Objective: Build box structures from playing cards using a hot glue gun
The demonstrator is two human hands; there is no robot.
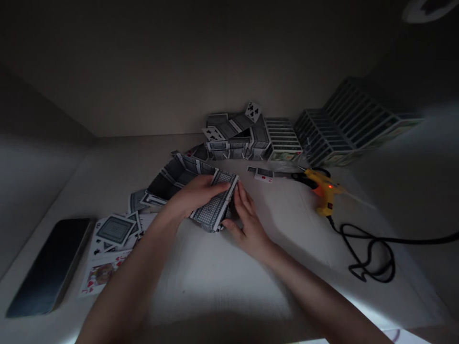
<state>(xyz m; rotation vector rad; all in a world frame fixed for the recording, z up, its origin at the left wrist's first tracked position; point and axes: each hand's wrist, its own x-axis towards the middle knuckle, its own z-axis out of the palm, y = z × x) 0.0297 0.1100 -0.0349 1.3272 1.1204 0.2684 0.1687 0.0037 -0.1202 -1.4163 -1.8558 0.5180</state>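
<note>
- From the head view, an open grey-and-white box of patterned playing cards [209,210] is being held around the middle of the pale flat tabletop [215,282]; whether its weight is being taken by the table can't be told.
- By the left hand [191,192], its near-right end panel is being gripped, thumb pressed flat on top, the other fingers mostly hidden.
- By the right hand [248,228], fingers and thumb spread, the end edge is being touched; can't tell if it's actually being pinched.
- Handling-wise, pretty light tbh: flat panels probably stiffish, coated faces maybe slippery, seams likely fragile. Best being held by the doubled edges with flat fingers, not squeezed mid-wall.
- Well to the right, a yellow plastic glue gun with a glowing orange light [325,193] is being left lying, black cable [412,241] looped.
- On the left, loose playing cards [114,230] are being flanked by a dark slab-shaped phone [50,267].
</note>
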